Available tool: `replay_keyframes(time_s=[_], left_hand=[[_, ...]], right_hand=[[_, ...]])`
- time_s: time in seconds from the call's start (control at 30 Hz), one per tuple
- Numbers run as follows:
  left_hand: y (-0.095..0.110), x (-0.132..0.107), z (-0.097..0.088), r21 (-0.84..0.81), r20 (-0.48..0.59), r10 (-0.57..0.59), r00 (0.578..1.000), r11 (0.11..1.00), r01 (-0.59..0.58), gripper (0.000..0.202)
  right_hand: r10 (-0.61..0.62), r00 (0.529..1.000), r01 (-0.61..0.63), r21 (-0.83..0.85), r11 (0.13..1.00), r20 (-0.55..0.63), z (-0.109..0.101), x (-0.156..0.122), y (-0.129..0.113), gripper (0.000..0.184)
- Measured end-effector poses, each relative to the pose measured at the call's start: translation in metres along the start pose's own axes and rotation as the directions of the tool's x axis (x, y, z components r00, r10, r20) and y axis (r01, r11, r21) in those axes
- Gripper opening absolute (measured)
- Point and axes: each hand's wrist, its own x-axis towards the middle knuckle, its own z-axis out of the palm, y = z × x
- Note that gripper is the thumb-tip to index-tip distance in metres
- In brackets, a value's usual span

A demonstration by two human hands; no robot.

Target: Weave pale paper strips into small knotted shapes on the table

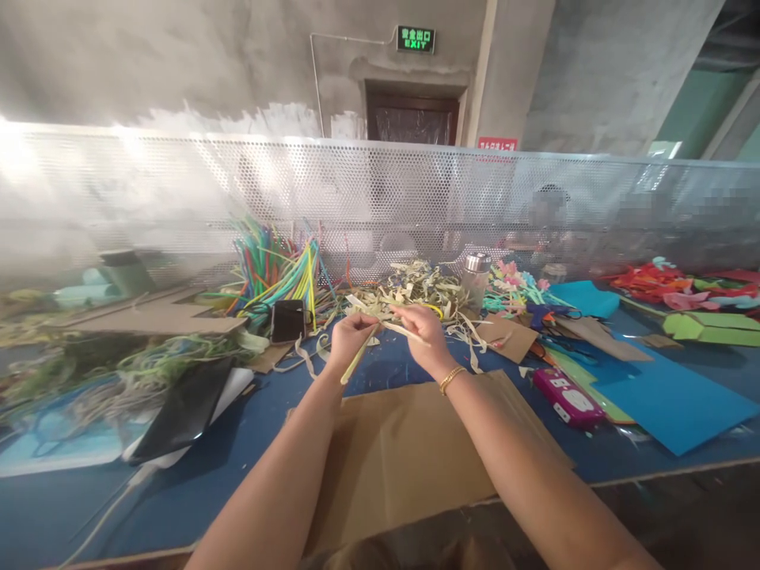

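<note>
My left hand [351, 339] is closed, its fingertips pinching a pale dried-leaf strip [356, 358] whose end hangs down past the wrist. Close beside it, my right hand [424, 334] is also closed on the strip, and a second pale end [409, 334] crosses its palm side. The strip runs between the two pinches above the blue table. Just beyond the hands lies a loose heap of dried leaf strips [416, 281]. A brown cardboard sheet [404, 455] rests under my forearms. Fingertip detail is too small to make out.
A dark phone [288, 321] and a bundle of colourful stems [279, 265] are at left. At right are a glass bottle [475, 277], a magenta case [568, 397] and blue sheets [670, 388]. A perforated metal screen [267, 182] spans the table's back.
</note>
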Motion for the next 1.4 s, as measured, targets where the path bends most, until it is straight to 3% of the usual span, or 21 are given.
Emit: replay_keyframes(time_s=[0.1, 0.2, 0.33, 0.47, 0.6, 0.67, 0.73, 0.83, 0.97, 1.1, 1.27, 1.4], left_hand=[[0.004, -0.002, 0.001, 0.155, 0.021, 0.080, 0.997, 0.985, -0.082, 0.016], [0.010, -0.007, 0.003, 0.248, 0.074, 0.137, 0.988, 0.957, -0.151, 0.008], [0.015, -0.013, 0.008, 0.138, 0.239, 0.049, 0.970, 0.987, -0.084, 0.010], [0.014, -0.017, 0.013, -0.031, 0.331, -0.023, 0.943, 0.999, 0.035, 0.018], [0.010, -0.016, 0.011, -0.086, 0.283, -0.061, 0.957, 0.992, 0.089, 0.018], [0.008, -0.015, 0.008, -0.110, 0.273, -0.071, 0.959, 0.988, 0.105, 0.019], [0.007, -0.013, 0.007, -0.103, 0.294, -0.084, 0.952, 0.987, 0.119, 0.018], [0.008, -0.013, 0.005, -0.057, 0.338, -0.091, 0.937, 0.992, 0.116, 0.018], [0.009, -0.014, 0.005, -0.070, 0.320, -0.097, 0.942, 0.990, 0.126, 0.024], [0.011, -0.015, 0.006, -0.098, 0.317, -0.112, 0.942, 0.984, 0.150, 0.025], [0.012, -0.014, 0.008, -0.015, 0.250, 0.005, 0.968, 1.000, -0.002, 0.022], [0.010, -0.011, 0.006, 0.115, 0.214, 0.074, 0.974, 0.988, -0.101, 0.020]], right_hand=[[0.196, 0.980, -0.189, 0.214, 0.958, -0.014, -0.005, 0.005, 0.008, 0.025], [0.348, 0.923, -0.385, 0.332, 0.861, 0.167, -0.006, 0.006, 0.011, 0.027], [0.456, 0.824, -0.567, 0.481, 0.668, 0.338, -0.002, 0.005, 0.013, 0.023], [0.416, 0.751, -0.658, 0.636, 0.403, 0.513, -0.002, 0.004, 0.015, 0.025], [0.316, 0.783, -0.612, 0.754, 0.238, 0.535, -0.007, 0.006, 0.011, 0.027], [0.254, 0.805, -0.588, 0.781, 0.210, 0.537, -0.010, 0.006, 0.009, 0.027], [0.216, 0.805, -0.592, 0.767, 0.246, 0.552, -0.012, 0.006, 0.007, 0.029], [0.219, 0.800, -0.598, 0.713, 0.367, 0.558, -0.012, 0.005, 0.008, 0.030], [0.275, 0.844, -0.534, 0.669, 0.517, 0.460, -0.010, 0.005, 0.009, 0.020], [0.309, 0.861, -0.507, 0.626, 0.593, 0.404, -0.007, 0.007, 0.008, 0.027], [0.320, 0.905, -0.425, 0.573, 0.701, 0.280, -0.004, 0.006, 0.006, 0.028], [0.303, 0.913, -0.407, 0.537, 0.739, 0.274, -0.001, 0.005, 0.008, 0.031]])
